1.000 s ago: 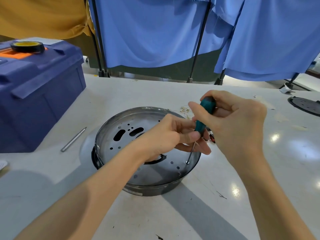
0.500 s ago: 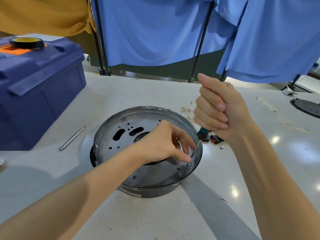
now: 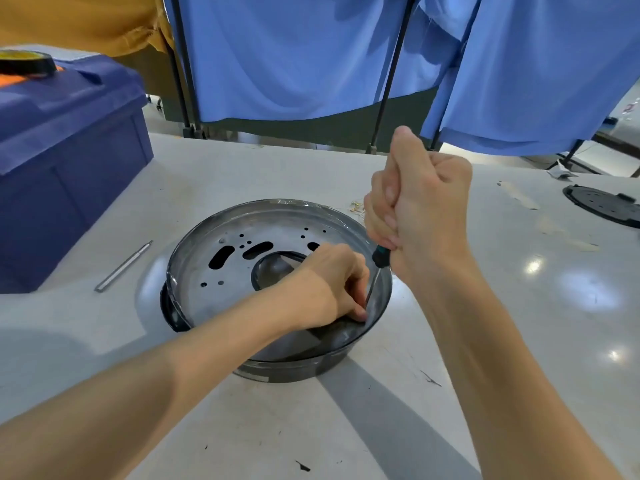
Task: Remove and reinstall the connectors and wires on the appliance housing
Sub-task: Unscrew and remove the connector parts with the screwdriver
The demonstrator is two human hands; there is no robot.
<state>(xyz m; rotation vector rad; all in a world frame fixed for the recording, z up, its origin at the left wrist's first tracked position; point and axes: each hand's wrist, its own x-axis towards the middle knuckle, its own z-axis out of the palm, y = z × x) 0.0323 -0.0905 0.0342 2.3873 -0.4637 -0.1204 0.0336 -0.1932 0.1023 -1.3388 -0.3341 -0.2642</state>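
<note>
The round metal appliance housing (image 3: 242, 258) lies on the white table, its perforated base plate facing up. My right hand (image 3: 419, 209) is fisted around the teal handle of a screwdriver (image 3: 380, 256), held upright over the housing's right rim. The thin shaft runs down and left into the housing. My left hand (image 3: 332, 282) reaches inside, its fingertips pinched around the shaft's tip near the inner right wall. What lies under the fingertips is hidden. No wires or connectors show inside the housing.
A blue toolbox (image 3: 65, 161) with a tape roll (image 3: 26, 62) on top stands at the left. A metal rod (image 3: 123, 266) lies beside the housing. A black round plate (image 3: 604, 204) sits far right. Small yellowish bits (image 3: 356, 206) lie behind the housing. Blue cloth screens hang behind.
My right hand went from a fingertip hold to a full fist around the screwdriver handle and rose upright. My left hand moved deeper toward the housing's right inner wall, pinching the tip.
</note>
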